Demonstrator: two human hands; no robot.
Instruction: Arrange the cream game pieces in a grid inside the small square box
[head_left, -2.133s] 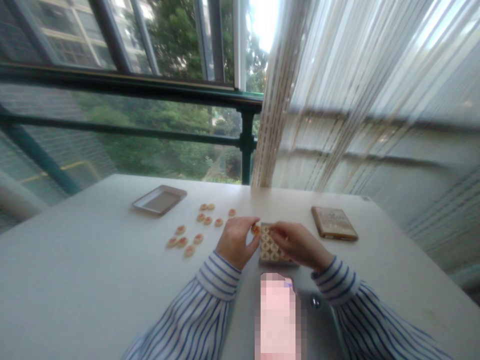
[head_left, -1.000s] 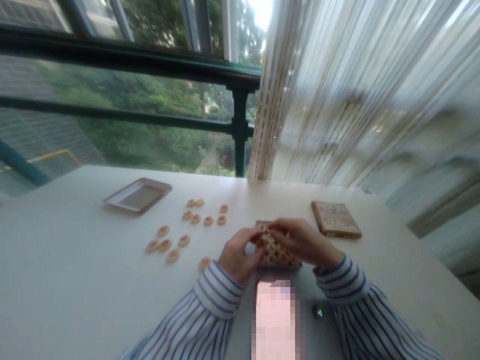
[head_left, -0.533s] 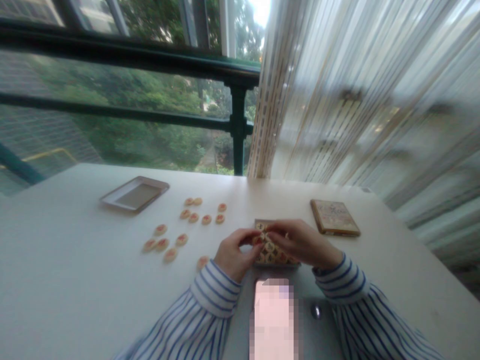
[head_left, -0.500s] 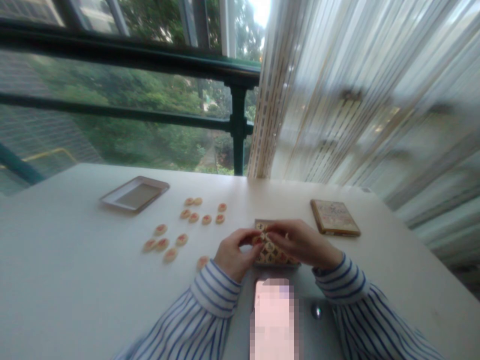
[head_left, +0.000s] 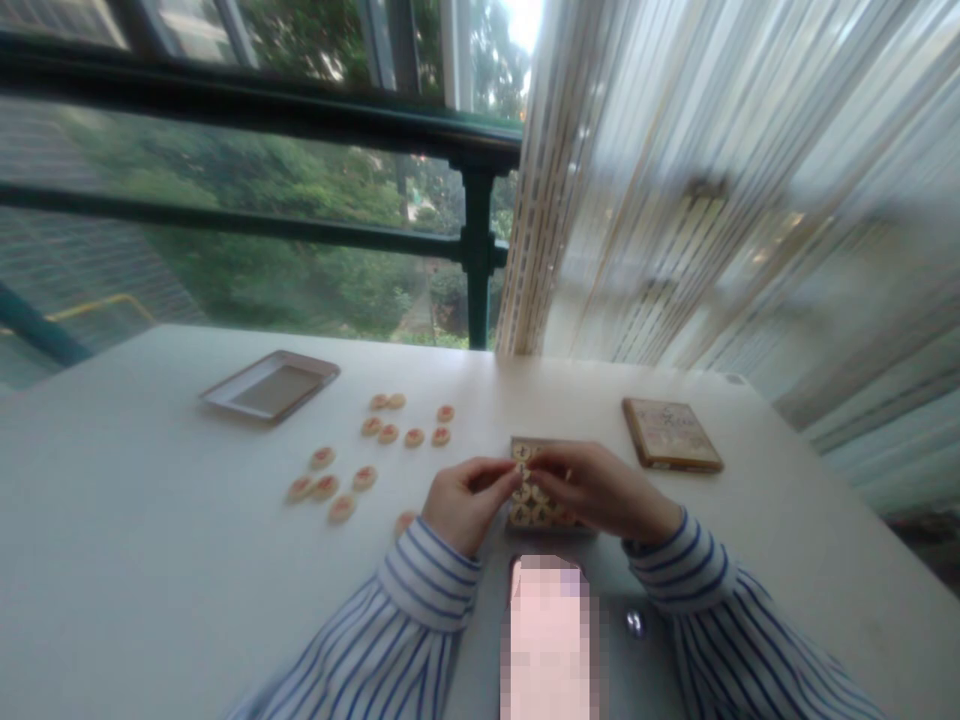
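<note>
A small shallow box (head_left: 534, 505) packed with round wooden game pieces lies on the white table (head_left: 150, 560) in front of me. My left hand (head_left: 461, 500) rests at the box's left edge, its thumb and fingers pinched together over the pieces. My right hand (head_left: 596, 488) lies across the box's far right part, fingers curled and touching the pieces next to the left fingertips. What each pinch holds is too small to make out. Several loose pieces with red marks (head_left: 352, 470) lie scattered left of the box, one (head_left: 405, 521) close to my left wrist.
A shallow empty tray (head_left: 268, 385) sits at the far left. A wooden lid or box (head_left: 671, 434) lies at the far right. A blurred-out upright object (head_left: 547, 635) stands near me, with a small shiny round thing (head_left: 634, 623) beside it. Railing and curtain stand behind the table.
My left hand came from the box's far left corner down to its left edge and closed into a pinch. A loose piece now lies by my left wrist. The view shifted slightly.
</note>
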